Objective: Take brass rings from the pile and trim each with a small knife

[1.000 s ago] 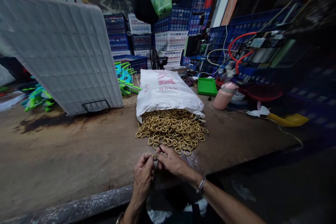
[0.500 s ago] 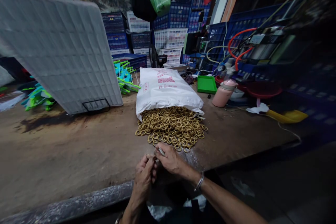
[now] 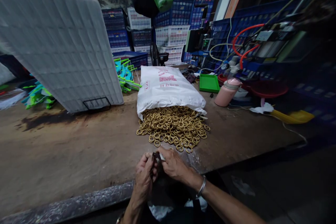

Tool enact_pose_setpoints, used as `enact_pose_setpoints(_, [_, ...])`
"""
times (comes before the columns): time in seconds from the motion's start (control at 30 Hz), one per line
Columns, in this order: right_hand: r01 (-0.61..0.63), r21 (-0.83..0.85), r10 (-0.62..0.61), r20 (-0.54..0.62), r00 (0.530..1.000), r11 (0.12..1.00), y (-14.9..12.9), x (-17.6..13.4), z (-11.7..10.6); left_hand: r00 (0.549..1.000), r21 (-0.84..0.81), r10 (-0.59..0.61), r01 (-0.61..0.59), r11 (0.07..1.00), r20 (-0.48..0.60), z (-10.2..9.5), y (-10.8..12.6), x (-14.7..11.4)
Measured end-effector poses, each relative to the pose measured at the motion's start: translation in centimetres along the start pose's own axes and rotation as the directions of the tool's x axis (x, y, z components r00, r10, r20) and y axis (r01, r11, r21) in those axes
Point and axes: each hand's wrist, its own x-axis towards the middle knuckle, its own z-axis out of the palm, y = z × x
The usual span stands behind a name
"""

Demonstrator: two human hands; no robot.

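Close together at the table's near edge, my two hands work in front of a pile of brass-coloured rings (image 3: 173,122). My left hand (image 3: 144,170) is closed, its thumb pressed against the fingers; a small dark piece (image 3: 156,155) shows between it and the other hand. My right hand (image 3: 175,164) is closed around a small tool with a pale part (image 3: 161,158); its exact kind is hidden by the fingers. The rings spill from the mouth of a white printed sack (image 3: 168,89) lying just beyond the hands.
A tall white padded board (image 3: 63,52) stands at the left, with green and blue plastic pieces (image 3: 126,75) behind it. To the right are a green tray (image 3: 209,83), a pink bottle (image 3: 227,92) and a yellow scoop (image 3: 294,116). Stacked crates (image 3: 172,36) fill the back.
My right hand has drawn slightly back from the rings, and the tool has turned. A dark piece now shows between the hands. The left hand stays nearly in place; the view has shifted slightly.
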Motion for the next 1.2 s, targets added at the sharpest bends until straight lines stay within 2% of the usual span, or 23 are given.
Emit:
enact_pose_setpoints(0.17, [0.002, -0.107, 0.001, 0.031, 1.000, 0.994, -0.1, 0.2, 0.7, 0.999, 0.023, 0.012, -0.011, 1.000, -0.035, -0.4, -0.4, 0.3])
enact_pose_setpoints(0.43, [0.013, -0.129, -0.013, 0.006, 1.000, 0.992, -0.2, 0.0, 1.0, 0.997, 0.083, 0.059, -0.055, 0.995, -0.051, -0.7, -0.5, 0.2])
enact_pose_setpoints(0.53, [0.007, -0.152, -0.002, 0.032, 0.999, 0.988, -0.3, 0.1, 1.0, 0.993, 0.123, 0.097, -0.087, 0.989, -0.073, -0.8, -0.6, 0.3])
enact_pose_setpoints(0.63, [-0.019, -0.183, 0.035, 0.085, 0.996, 0.983, -0.2, 0.4, 1.4, 0.992, 0.172, 0.117, -0.105, 0.979, -0.056, -1.2, -1.0, 0.3])
enact_pose_setpoints(0.73, [-0.035, -0.219, 0.056, 0.086, 0.995, 0.975, 0.3, 0.7, 1.8, 0.996, 0.171, 0.084, -0.076, 0.982, -0.040, -1.5, -1.2, -0.3])
enact_pose_setpoints(0.83, [-0.080, -0.261, 0.094, 0.044, 0.995, 0.962, 1.0, 1.3, 2.0, 0.999, 0.114, 0.022, -0.018, 0.993, -0.033, -1.4, -0.7, -1.5])
enact_pose_setpoints(0.93, [-0.139, -0.287, 0.145, -0.003, 0.990, 0.948, 1.2, 2.2, 2.0, 1.000, -0.018, -0.031, 0.031, 0.999, 0.004, -1.3, 0.2, -2.3])
enact_pose_setpoints(1.07, [-0.131, -0.313, 0.114, -0.071, 0.991, 0.941, 0.6, 3.7, 2.1, 0.999, -0.145, -0.003, 0.009, 0.989, 0.043, -1.8, 0.6, -2.0])
enact_pose_setpoints(1.2, [-0.111, -0.366, 0.090, -0.074, 0.993, 0.924, 0.0, 4.9, 2.1, 0.999, -0.219, -0.033, 0.035, 0.975, 0.013, -2.5, 0.5, -1.3])
